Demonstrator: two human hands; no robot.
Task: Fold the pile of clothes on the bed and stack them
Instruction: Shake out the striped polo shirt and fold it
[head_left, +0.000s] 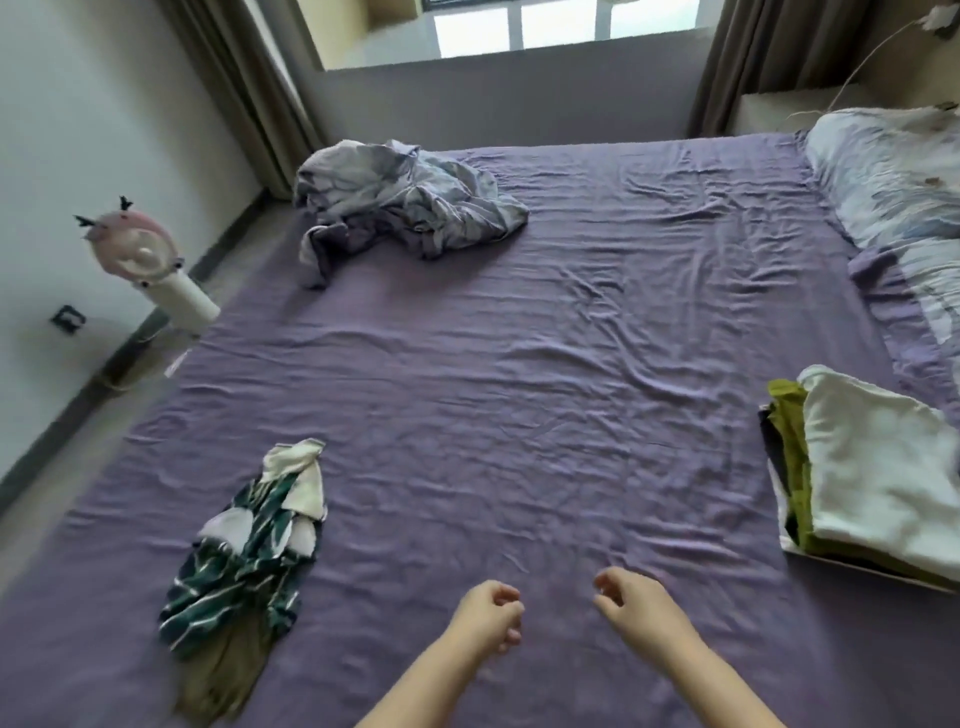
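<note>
While both hands, left hand (485, 618) and right hand (636, 605), hover loosely curled and empty over the bed (519, 364), a limp, light green-patterned garment (249, 551) left of them looks best lifted by its white collar.

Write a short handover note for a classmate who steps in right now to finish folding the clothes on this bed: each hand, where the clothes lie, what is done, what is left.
Left hand: fingers loosely curled, holding nothing, above the purple sheet.
Right hand: the same, nothing in its grip.
Done: a folded stack sits at the bed's right edge, white piece on top, green and dark pieces beneath.
Left: the green-and-white patterned garment, crumpled at near left and lying partly over an olive-brown piece. Fold both, then add them to the stack.
The rumpled pale bedding at the far left may not be clothing; check.
</note>
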